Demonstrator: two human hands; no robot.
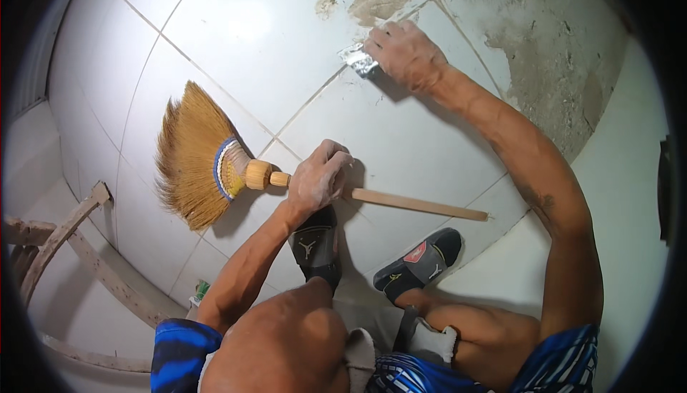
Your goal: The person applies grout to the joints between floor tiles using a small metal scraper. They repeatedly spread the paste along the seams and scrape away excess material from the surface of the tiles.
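I count my left hand and my right hand, making two, then two bare forearms, two blue sleeves, two dark slippers, one broom, one silvery piece and just one wooden frame

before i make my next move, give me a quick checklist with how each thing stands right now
1. Right hand closed on the silvery piece: ok.
2. Silvery piece pressed against the floor: cannot tell, its underside is hidden.
3. Left hand on the broom handle: ok, though the hand hides part of the handle.
4. Broom handle apart from the right shoe: ok, a gap shows.
5. Tile surface clean throughout: not ok, a rough grey patch spreads at upper right.
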